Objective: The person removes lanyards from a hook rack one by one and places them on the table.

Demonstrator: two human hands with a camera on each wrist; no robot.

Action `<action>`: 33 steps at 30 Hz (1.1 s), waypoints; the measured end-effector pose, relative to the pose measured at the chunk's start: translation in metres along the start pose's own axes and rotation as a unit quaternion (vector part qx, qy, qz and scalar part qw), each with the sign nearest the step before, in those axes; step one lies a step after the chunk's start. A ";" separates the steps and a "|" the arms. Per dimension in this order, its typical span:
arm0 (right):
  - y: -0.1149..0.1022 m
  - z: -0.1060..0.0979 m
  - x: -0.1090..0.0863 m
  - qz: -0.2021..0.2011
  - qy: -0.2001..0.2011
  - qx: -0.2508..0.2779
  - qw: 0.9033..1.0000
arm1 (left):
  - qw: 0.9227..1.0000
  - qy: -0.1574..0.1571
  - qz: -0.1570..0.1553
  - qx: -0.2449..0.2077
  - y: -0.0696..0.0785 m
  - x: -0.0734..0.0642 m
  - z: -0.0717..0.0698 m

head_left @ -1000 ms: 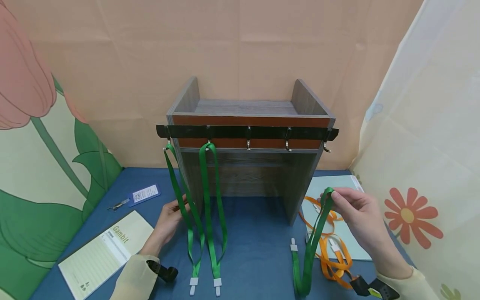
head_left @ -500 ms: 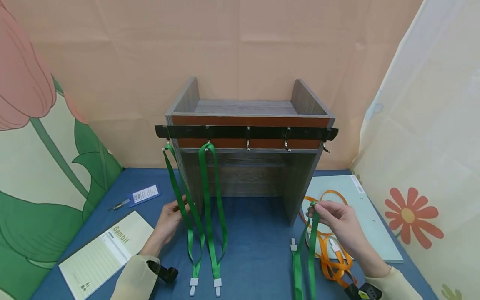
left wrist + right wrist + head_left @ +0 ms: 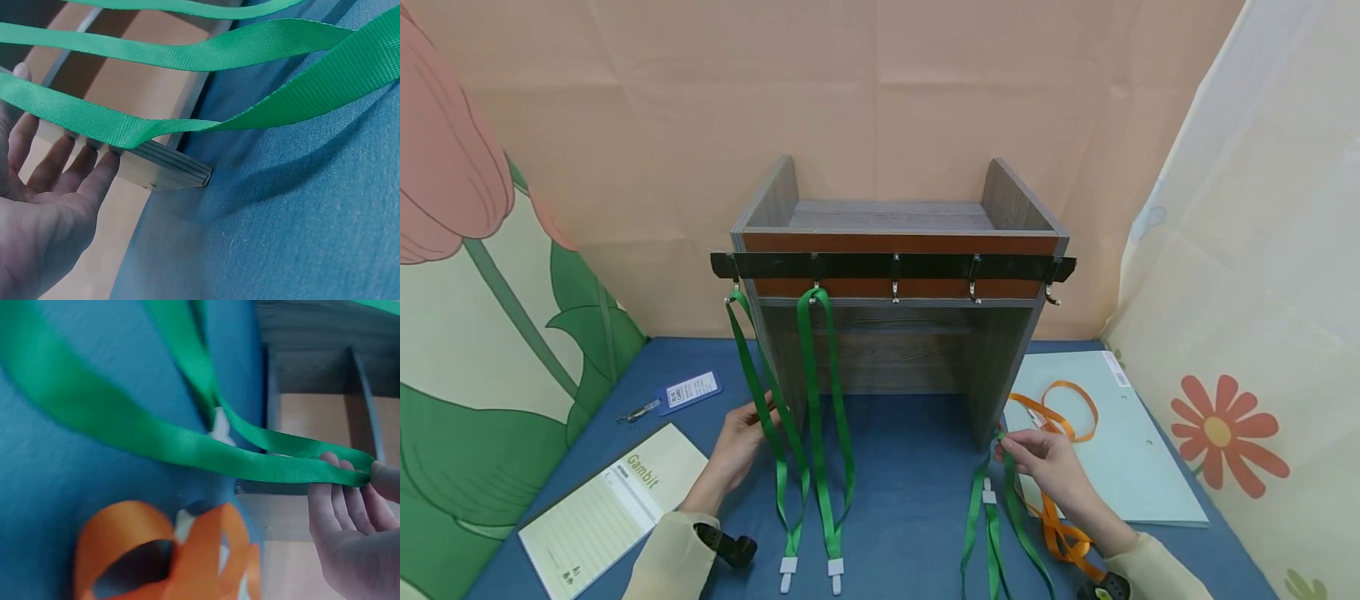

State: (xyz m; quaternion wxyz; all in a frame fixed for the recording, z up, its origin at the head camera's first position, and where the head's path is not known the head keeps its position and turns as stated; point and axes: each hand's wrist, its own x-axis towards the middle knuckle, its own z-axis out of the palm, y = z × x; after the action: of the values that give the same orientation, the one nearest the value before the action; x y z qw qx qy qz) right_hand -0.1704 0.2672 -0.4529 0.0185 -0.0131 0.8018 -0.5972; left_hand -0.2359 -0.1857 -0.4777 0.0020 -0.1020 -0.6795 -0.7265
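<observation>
My right hand (image 3: 1051, 469) pinches the top of a green lanyard's loop (image 3: 206, 453) between thumb and fingers, beside the shelf's right leg. Its straps hang toward the blue cloth, a white clip (image 3: 988, 492) between them. At the other side, my left hand (image 3: 739, 446) holds the edge of the grey wooden shelf's left side panel (image 3: 172, 159), partly behind a strap. Two more green lanyards (image 3: 775, 433) hang from the two leftmost hooks of the black hook rail (image 3: 857, 265), white clips at the bottom. Three hooks (image 3: 973, 291) to the right carry nothing.
An orange lanyard (image 3: 1063, 533) lies bunched near my right wrist, partly over a pale blue folder (image 3: 1138, 467). A notepad (image 3: 613, 508) and a blue tag (image 3: 691, 390) with a metal clip lie on the left. Printed curtains flank the blue-covered table (image 3: 902, 500).
My right hand has moved left and down with the green lanyard, from above the folder to near the shelf's right leg. The left hand stays at the panel.
</observation>
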 end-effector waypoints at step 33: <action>0.030 0.015 0.000 -0.096 -0.017 -0.320 0.942 | 1.000 -0.003 -0.007 -0.005 0.000 0.000 -0.001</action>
State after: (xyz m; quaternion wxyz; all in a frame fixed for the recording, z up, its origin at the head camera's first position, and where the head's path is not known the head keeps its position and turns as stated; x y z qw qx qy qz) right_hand -0.1699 0.2613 -0.4855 -0.0308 -0.1055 0.9451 -0.3079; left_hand -0.2358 -0.1863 -0.4780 -0.0057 -0.0993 -0.6764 -0.7298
